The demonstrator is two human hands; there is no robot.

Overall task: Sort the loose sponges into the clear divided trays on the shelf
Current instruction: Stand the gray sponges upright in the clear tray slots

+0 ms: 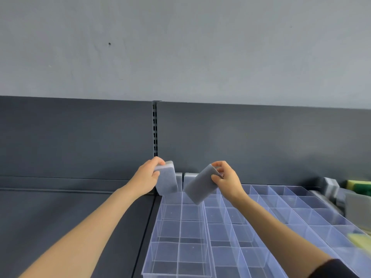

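Observation:
My left hand (147,178) grips a grey sponge (168,180) by its top end, and it hangs upright over the far left corner of the leftmost clear divided tray (158,233). My right hand (225,179) pinches a second grey sponge (199,184) by its upper end. This one tilts down to the left above the far cells, near the seam with the neighbouring clear tray (232,237). Two more grey sponges (189,175) stand against the shelf's back panel behind the trays.
Further clear divided trays (297,205) run off to the right. Grey sponges (331,186) and yellow-green sponges (359,186) are piled at the far right, and a blurred yellow sponge (359,239) lies at the right edge. A dark shelf surface (70,213) extends left.

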